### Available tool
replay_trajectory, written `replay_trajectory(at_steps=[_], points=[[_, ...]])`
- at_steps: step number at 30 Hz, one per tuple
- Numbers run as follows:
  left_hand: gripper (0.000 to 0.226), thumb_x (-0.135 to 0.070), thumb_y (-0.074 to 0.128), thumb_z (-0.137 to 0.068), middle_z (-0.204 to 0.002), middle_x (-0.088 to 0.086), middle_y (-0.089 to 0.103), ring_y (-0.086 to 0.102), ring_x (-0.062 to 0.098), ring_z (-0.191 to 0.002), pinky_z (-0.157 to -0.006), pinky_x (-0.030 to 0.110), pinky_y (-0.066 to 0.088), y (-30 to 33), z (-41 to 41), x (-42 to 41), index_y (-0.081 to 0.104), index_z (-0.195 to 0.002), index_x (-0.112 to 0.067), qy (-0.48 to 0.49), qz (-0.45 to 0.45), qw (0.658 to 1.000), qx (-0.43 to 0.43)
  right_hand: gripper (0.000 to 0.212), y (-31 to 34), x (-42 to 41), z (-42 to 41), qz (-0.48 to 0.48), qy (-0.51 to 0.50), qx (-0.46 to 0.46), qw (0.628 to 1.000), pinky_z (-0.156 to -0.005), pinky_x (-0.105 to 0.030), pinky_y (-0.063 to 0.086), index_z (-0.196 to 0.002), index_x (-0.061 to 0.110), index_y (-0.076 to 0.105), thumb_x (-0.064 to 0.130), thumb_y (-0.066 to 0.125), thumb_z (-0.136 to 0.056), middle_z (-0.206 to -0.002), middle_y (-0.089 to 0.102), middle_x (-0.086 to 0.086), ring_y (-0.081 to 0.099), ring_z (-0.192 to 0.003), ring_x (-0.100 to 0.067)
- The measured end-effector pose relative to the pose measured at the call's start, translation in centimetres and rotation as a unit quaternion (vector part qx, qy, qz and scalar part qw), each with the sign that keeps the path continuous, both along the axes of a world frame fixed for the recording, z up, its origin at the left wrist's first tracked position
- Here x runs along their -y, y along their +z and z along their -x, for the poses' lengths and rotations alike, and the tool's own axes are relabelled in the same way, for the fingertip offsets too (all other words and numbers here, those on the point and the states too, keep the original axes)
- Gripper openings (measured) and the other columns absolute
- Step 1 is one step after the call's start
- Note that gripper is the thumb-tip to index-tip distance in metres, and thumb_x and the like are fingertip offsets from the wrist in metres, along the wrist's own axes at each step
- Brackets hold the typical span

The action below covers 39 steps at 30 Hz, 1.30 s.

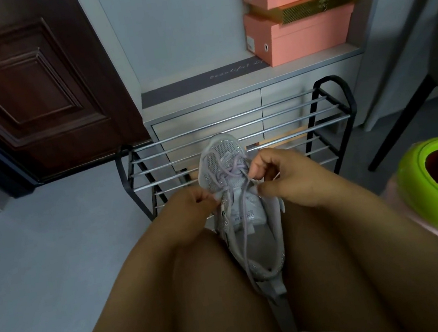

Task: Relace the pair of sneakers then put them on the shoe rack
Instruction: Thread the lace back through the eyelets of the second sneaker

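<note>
sneaker (pixel 235 206) sits wedged between the knees so it can't slide, left hand (pixel 188 213) and right hand (pixel 284 176) each pinching a lace (pixel 243 210) end, shoe rack (pixel 236 137) right ahead

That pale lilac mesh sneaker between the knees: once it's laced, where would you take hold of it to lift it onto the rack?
Probably at the heel collar of the pale lilac mesh sneaker, coming from above on the person's side. The heel opening faces up and toward the body, and the toe points toward the black-framed metal shoe rack. The left hand and right hand are pinching the lilac lace.
</note>
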State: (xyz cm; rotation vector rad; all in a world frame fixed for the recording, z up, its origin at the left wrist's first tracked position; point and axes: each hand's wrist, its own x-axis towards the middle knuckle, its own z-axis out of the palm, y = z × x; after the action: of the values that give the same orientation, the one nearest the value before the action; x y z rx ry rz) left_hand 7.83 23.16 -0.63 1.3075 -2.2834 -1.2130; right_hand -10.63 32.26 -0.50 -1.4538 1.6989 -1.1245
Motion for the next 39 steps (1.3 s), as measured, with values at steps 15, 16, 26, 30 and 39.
replay_trajectory(at_steps=[15, 16, 26, 30, 39], points=[[0.018, -0.003, 0.047, -0.094, -0.074, 0.004, 0.067, 0.059, 0.009, -0.059, -0.062, 0.023, 0.055, 7.3, 0.7, -0.6, 0.064, -0.094, -0.006, 0.042, -0.213, 0.873, -0.437, 0.018, 0.8, -0.1, 0.2, 0.043, 0.000, 0.111, 0.993, -0.057, -0.010, 0.041, -0.083, 0.014, 0.063, -0.004, 0.067, -0.080, -0.078, 0.059, -0.007, 0.052, -0.060, 0.001], [0.019, -0.002, 0.047, -0.093, -0.079, 0.006, 0.069, 0.062, 0.010, -0.064, -0.066, 0.023, 0.055, 7.8, 1.1, -0.9, 0.065, -0.094, -0.007, 0.023, -0.215, 0.868, -0.447, 0.015, 1.1, -0.2, 0.1, 0.053, 0.019, 0.134, 0.989, -0.056, -0.009, 0.039, -0.087, 0.014, 0.064, 0.001, 0.068, -0.080, -0.080, 0.058, -0.010, 0.051, -0.062, -0.001], [0.028, 0.007, 0.042, -0.094, -0.086, 0.003, 0.064, 0.051, 0.008, -0.063, -0.052, 0.018, 0.042, 9.4, 5.9, -3.2, 0.064, -0.091, -0.011, -0.005, -0.187, 0.869, -0.458, 0.012, 2.6, -1.4, -1.2, 0.051, 0.148, 0.315, 0.936, -0.039, -0.016, 0.026, -0.090, 0.003, 0.066, 0.003, 0.063, -0.079, -0.052, 0.051, 0.001, 0.037, -0.039, -0.005], [0.026, 0.004, 0.044, -0.095, -0.088, -0.001, 0.063, 0.050, 0.009, -0.063, -0.053, 0.020, 0.046, 8.7, 6.5, -3.5, 0.062, -0.088, -0.015, 0.008, -0.165, 0.882, -0.440, 0.024, 3.3, -1.8, -0.2, 0.052, 0.157, 0.462, 0.871, -0.038, -0.017, 0.020, -0.092, -0.002, 0.068, 0.013, 0.060, -0.075, -0.055, 0.046, -0.009, 0.037, -0.040, -0.011], [0.022, 0.003, 0.046, -0.095, -0.087, 0.002, 0.065, 0.061, 0.011, -0.072, -0.073, 0.022, 0.054, 8.2, 7.3, -4.0, 0.061, -0.089, -0.012, 0.016, -0.119, 0.888, -0.444, 0.017, 3.1, -1.8, -1.2, 0.049, 0.099, 0.234, 0.966, -0.034, -0.016, 0.032, -0.070, 0.004, 0.060, 0.020, 0.066, -0.072, -0.054, 0.056, -0.006, 0.044, -0.035, -0.007]])
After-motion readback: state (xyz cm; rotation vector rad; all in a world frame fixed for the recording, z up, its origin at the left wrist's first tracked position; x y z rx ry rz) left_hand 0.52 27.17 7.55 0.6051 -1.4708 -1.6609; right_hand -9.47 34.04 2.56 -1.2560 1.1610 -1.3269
